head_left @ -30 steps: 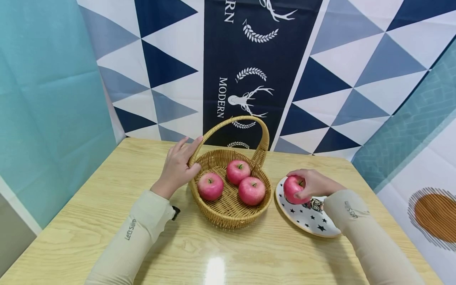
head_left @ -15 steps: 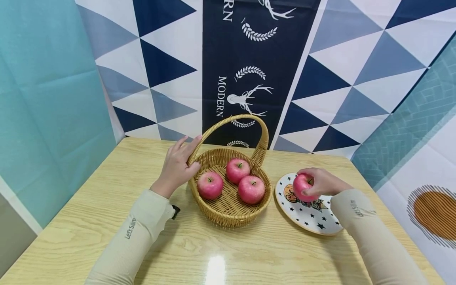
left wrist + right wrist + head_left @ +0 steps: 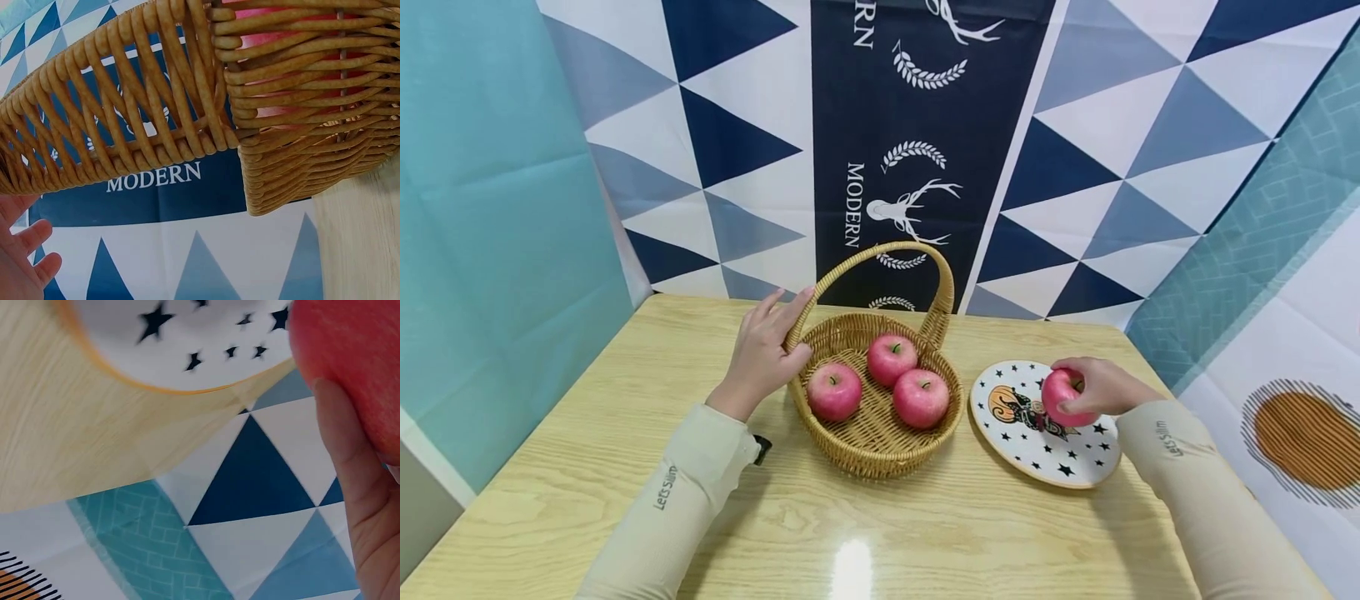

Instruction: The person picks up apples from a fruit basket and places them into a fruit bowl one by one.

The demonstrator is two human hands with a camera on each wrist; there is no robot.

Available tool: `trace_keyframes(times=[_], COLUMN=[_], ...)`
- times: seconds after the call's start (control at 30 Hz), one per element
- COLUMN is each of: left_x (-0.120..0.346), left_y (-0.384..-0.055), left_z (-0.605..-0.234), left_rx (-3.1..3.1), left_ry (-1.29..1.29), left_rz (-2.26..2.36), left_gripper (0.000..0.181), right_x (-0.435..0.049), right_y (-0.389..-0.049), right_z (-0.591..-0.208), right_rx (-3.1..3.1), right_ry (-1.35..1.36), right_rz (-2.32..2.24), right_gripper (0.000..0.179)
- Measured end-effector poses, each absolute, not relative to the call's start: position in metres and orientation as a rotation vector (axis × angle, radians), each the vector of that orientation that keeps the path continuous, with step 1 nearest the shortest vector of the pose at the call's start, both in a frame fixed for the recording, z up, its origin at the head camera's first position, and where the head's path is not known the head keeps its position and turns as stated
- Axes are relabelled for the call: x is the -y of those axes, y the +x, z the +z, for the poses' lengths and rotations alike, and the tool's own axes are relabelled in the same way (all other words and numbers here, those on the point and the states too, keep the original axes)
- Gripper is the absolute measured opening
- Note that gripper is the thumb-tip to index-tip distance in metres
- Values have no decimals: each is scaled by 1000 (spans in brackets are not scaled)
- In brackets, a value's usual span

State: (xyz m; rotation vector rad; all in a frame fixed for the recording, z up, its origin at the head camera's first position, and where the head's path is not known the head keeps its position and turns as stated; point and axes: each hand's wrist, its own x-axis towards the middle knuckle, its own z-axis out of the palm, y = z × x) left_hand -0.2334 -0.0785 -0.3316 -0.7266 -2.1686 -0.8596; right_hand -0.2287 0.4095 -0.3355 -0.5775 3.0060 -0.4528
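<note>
My left hand holds the left side of the handle of a woven wicker basket, with the thumb on the near side. Inside the basket lie three pink-red apples, one at the left, one at the back and one at the right. Over the right part of a white plate printed with stars and a pumpkin, my right hand grips another apple between thumb and fingers. In the right wrist view that apple is against the thumb; the other fingers are hidden.
Everything stands on a light wooden table. Behind it hangs a cloth with blue and white triangles and a dark deer panel. Teal cloth closes off the left side. The plate is just right of the basket.
My right hand has moved rightward across the plate with the apple, uncovering the pumpkin print. My left hand stays on the basket handle. The whole view has shifted slightly.
</note>
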Motion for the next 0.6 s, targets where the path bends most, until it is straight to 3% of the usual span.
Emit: trace_keyframes(times=[0.6], left_x=[79], left_y=[-233], left_z=[-332], left_rx=[2150], left_ry=[-754], left_rz=[-817], left_gripper=[64], right_x=[-440], right_y=[-214], right_z=[-349], right_rx=[-3092], right_ry=[-472], right_rz=[-431], right_gripper=[56])
